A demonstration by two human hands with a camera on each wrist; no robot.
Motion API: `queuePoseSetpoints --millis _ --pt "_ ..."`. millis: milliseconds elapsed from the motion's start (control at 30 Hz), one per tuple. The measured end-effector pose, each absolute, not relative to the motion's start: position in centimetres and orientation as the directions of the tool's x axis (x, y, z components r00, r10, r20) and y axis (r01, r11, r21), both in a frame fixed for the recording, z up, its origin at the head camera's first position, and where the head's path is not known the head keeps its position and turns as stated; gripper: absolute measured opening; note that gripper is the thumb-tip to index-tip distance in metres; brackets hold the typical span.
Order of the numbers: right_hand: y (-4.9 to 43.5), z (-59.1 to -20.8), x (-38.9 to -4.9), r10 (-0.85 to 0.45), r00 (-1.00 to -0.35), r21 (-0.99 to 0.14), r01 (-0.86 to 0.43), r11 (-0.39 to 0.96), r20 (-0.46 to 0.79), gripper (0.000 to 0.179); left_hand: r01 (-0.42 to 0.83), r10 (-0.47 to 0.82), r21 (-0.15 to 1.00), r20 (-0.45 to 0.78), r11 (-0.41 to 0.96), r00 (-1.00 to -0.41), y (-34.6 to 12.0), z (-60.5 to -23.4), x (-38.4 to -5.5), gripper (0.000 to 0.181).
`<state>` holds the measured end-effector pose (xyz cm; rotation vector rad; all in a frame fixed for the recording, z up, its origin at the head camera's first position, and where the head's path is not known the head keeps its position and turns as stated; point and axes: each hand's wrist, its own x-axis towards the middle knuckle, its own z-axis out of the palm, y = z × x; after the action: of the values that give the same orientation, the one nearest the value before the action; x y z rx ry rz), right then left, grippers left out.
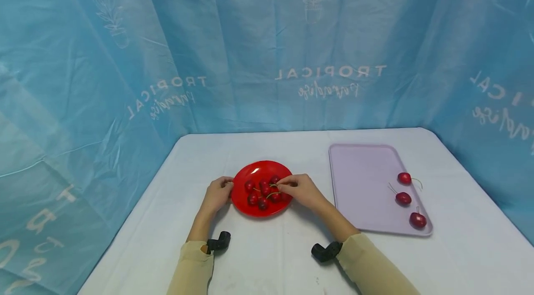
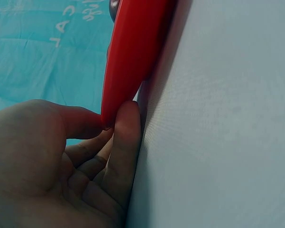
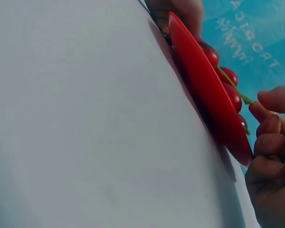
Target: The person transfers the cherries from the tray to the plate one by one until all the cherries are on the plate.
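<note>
A round red plate (image 1: 243, 203) carries several dark red cherries (image 1: 265, 188) with green stems. At its left edge my left hand (image 1: 218, 194) grips the rim, thumb above and fingers under it, as the left wrist view shows. My right hand (image 1: 303, 189) is over the plate's right side, thumb and forefinger pinching the tip of a cherry's green stem (image 3: 234, 88). The other fingers of that hand curl close beside the rim. In the right wrist view that cherry sits among the others on the plate.
To the right lies a lilac rectangular tray (image 1: 363, 188). Along its right side are three cherries: an upper one (image 1: 404, 178), a middle one (image 1: 403, 199) and a lower one (image 1: 418, 220). A white cloth (image 1: 267, 258) covers the table, and blue printed curtains (image 1: 250, 44) hang around it.
</note>
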<state>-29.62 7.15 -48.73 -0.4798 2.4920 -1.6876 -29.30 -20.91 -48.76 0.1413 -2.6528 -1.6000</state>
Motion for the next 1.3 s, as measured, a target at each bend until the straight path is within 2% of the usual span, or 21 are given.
queuePoseSetpoints --millis 567,1000,1300 --pt "7.8 -48.7 -29.8 -0.354 -0.928 -0.905 -0.245 0.347 0.115 0.017 -0.051 -0.091 0.880 -0.009 0.471 -0.996 -20.8 -49.0 -29.5 0.031" --pt "9.7 -46.9 -29.6 -0.310 -0.948 -0.948 -0.163 0.274 0.073 0.025 -0.043 -0.087 0.882 -0.003 0.470 -0.996 -19.9 -48.8 -29.6 0.031" --pt "10.4 -46.7 -29.6 -0.343 -0.935 -0.939 -0.190 0.286 0.084 0.029 -0.049 -0.103 0.878 0.001 0.476 -0.995 -20.2 -49.0 -29.2 0.031"
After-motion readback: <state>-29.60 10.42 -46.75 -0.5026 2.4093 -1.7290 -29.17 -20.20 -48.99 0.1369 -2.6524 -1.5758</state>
